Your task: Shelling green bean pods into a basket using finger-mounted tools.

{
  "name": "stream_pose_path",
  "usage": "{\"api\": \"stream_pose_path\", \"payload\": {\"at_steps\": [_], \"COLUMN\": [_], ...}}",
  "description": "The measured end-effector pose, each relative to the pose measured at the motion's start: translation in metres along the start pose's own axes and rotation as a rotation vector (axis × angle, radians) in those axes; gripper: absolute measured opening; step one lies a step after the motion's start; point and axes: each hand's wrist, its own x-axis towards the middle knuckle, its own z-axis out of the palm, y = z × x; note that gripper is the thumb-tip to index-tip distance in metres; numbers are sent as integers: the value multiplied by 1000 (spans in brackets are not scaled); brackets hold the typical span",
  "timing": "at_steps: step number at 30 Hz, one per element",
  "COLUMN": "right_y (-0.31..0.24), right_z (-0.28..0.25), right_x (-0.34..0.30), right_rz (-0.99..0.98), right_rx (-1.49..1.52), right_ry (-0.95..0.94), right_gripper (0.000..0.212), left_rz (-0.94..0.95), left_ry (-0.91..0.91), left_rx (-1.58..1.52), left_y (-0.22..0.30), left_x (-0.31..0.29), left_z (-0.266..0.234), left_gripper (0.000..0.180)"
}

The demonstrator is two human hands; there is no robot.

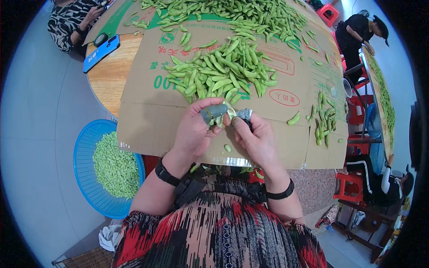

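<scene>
Both hands meet near the front edge of a cardboard sheet (145, 127) spread over the table. My left hand (192, 127), a grey-blue cover on one finger, is closed on one side of a split green soybean pod (230, 110). My right hand (258, 137), with a grey patterned finger cover, pinches the pod's other side. The pod's pale inside shows; fingers hide part of it. Just beyond lies a pile of whole pods (223, 69). One loose shelled bean (227, 148) rests on the cardboard between my wrists.
A blue plastic basket (82, 172) of shelled beans stands lower left. A larger pod heap (250, 13) lies at the far side. A blue phone (102, 53) sits at the table's left. Another person (67, 22) sits far left; others work at a table on the right, near red stools (351, 185).
</scene>
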Motion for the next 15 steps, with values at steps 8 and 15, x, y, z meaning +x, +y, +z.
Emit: {"api": "stream_pose_path", "payload": {"at_steps": [8,15], "right_y": [-14,-21], "right_z": [-30,-15], "right_x": [-19,-31], "right_rz": [91,-263], "right_rx": [364,-842], "right_ry": [-287,-204], "right_gripper": [13,22], "left_rz": [186,185], "left_ry": [34,-3], "left_rx": [472,330], "left_y": [6,10], "left_x": [-1,-4], "left_z": [2,-10], "left_gripper": [19,18]}}
